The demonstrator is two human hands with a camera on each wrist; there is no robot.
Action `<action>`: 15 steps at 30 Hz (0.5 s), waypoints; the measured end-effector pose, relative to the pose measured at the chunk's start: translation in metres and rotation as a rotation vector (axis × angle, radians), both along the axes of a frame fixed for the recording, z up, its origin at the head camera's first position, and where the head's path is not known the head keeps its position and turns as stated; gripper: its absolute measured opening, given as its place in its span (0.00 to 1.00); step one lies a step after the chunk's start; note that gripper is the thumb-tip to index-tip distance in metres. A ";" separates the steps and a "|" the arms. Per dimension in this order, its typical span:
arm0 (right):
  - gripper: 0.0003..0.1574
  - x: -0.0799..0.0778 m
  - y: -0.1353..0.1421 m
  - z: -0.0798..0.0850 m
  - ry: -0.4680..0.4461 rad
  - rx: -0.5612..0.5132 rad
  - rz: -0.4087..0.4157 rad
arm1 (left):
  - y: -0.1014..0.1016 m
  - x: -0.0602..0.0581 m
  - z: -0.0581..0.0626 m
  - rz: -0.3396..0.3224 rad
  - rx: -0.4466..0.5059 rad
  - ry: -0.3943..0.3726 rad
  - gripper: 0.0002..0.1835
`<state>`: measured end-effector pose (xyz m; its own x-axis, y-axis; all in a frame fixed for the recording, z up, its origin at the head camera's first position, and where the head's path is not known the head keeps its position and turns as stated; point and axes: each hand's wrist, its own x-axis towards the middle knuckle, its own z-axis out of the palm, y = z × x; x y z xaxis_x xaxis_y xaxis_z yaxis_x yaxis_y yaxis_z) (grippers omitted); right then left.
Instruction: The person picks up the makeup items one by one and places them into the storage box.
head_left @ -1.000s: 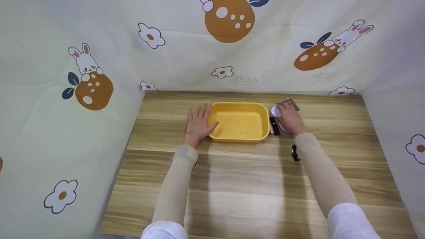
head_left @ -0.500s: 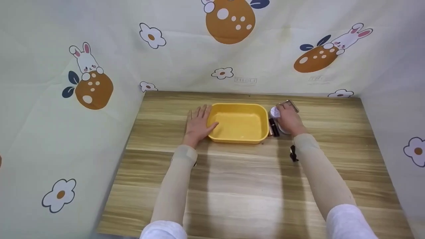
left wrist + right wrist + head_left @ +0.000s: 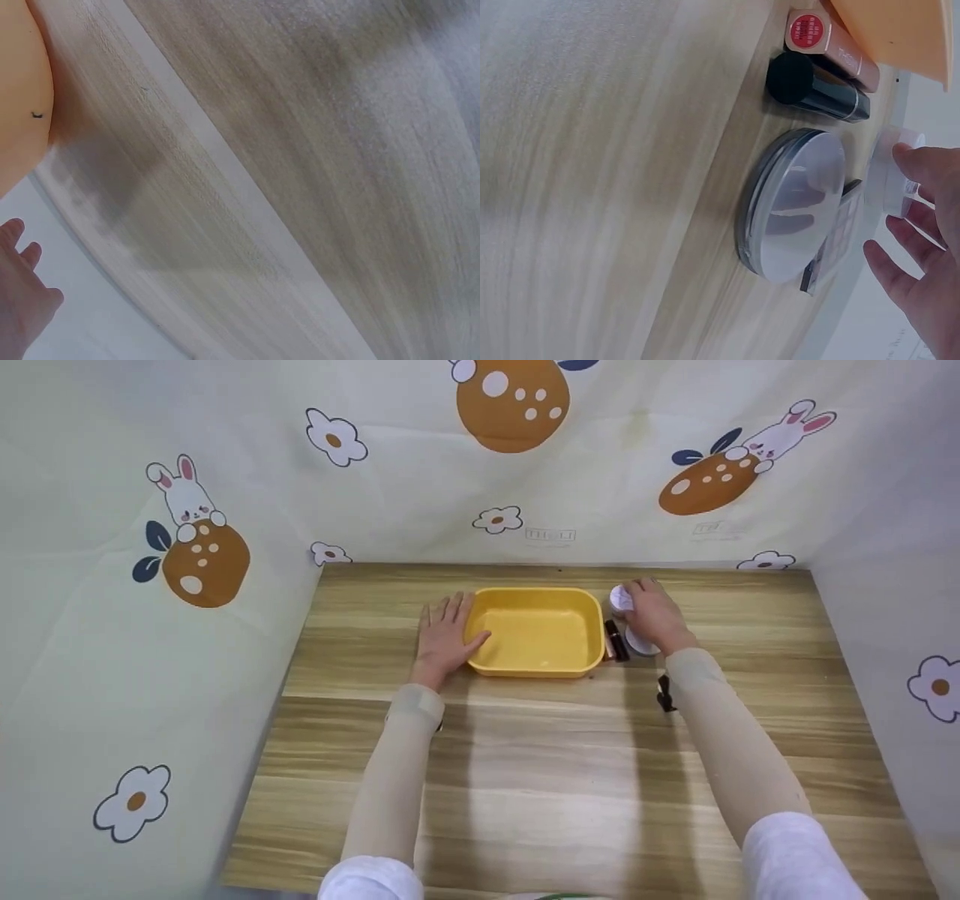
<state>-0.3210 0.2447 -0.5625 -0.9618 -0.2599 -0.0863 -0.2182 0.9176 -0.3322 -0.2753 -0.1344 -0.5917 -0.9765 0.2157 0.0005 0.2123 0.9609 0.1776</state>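
Note:
My left hand [image 3: 444, 637] lies with straight, spread fingers along the left side of a yellow plastic basin [image 3: 537, 668], its thumb over the rim. To the basin's right, my right hand [image 3: 654, 615] reaches over a group of cosmetics. Its thumb overlaps a small white-lidded jar [image 3: 889, 169] in the right wrist view, with the other fingers [image 3: 889, 266] spread apart. Below that hand lie a round compact [image 3: 802, 214] and a flat makeup palette [image 3: 834, 236], which the hand hides in the head view. A black lipstick tube [image 3: 817, 86] and a pinkish lipstick box [image 3: 832, 46] lie beside the basin.
All this is on a wood-grain table [image 3: 555, 780]. Patterned cloth walls [image 3: 420, 472] with rabbits and flowers enclose it at the back and both sides. A black strap piece [image 3: 664, 694] shows under the right wrist.
The palette, which stuck out past my right fingertips earlier, is now hidden under that hand in the head view. My left hand and the basin keep their places.

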 end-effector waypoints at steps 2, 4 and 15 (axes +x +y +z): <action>0.35 -0.001 -0.001 0.005 -0.008 -0.004 -0.005 | 0.000 -0.001 0.001 0.002 -0.007 0.014 0.44; 0.35 -0.001 -0.003 0.010 -0.019 -0.001 -0.006 | -0.001 -0.002 0.001 0.004 -0.017 0.018 0.44; 0.35 0.000 -0.007 0.032 0.033 -0.023 0.013 | 0.000 0.000 0.000 -0.007 -0.012 0.009 0.43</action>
<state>-0.3214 0.2377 -0.5302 -0.9605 -0.2741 -0.0481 -0.2415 0.9068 -0.3455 -0.2757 -0.1347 -0.5917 -0.9749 0.2225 0.0063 0.2205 0.9615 0.1640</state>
